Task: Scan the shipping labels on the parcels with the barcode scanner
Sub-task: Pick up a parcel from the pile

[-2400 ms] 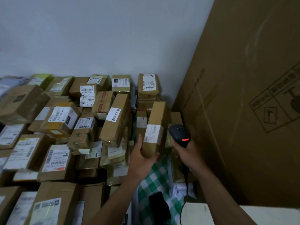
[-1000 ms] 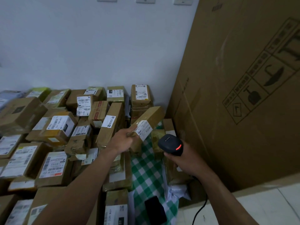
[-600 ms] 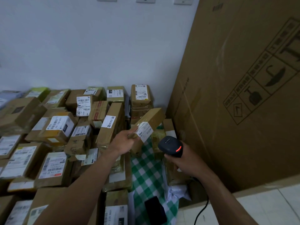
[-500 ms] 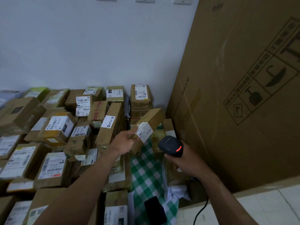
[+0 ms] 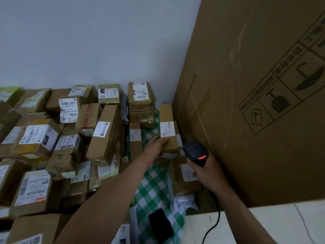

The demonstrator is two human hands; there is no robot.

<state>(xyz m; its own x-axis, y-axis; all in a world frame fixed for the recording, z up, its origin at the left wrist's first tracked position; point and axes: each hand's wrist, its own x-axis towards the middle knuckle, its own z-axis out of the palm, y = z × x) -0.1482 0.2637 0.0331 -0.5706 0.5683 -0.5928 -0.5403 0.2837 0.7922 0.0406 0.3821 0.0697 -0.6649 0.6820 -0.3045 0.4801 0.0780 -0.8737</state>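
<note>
Step in hand: your left hand (image 5: 154, 147) is at the narrow parcel (image 5: 167, 113), centre right of the frame. It reads as setting the parcel in place or steadying it for the scanner; I cannot tell which.
Left fingers: your fingers (image 5: 162, 142) lie fairly straight on the parcel's lower end, pressing rather than clamping. The thumb is not clear.
Right fingers: your right hand (image 5: 207, 175) is wrapped round the grip of the barcode scanner (image 5: 194, 152). A red light is lit on its head, and its cable (image 5: 213, 226) trails to the lower edge.
Parcel position: it stands on end, leaning against the large carton (image 5: 246, 103), at the far edge of the checked cloth (image 5: 153, 184).
Parcel look: slim brown box, taped. Its white shipping label (image 5: 167, 129) faces you, flat and unobstructed, just above your fingertips. The print is too small to read.
Scanner aim: the head is just right of and below the label. No beam is visible on it.
Done: nothing marks any label as scanned.
Left: judged large. The parcels (image 5: 103, 136) filling the left half show many labels face up.
Note: a dark phone (image 5: 161, 225) lies on the cloth, lower centre.
</note>
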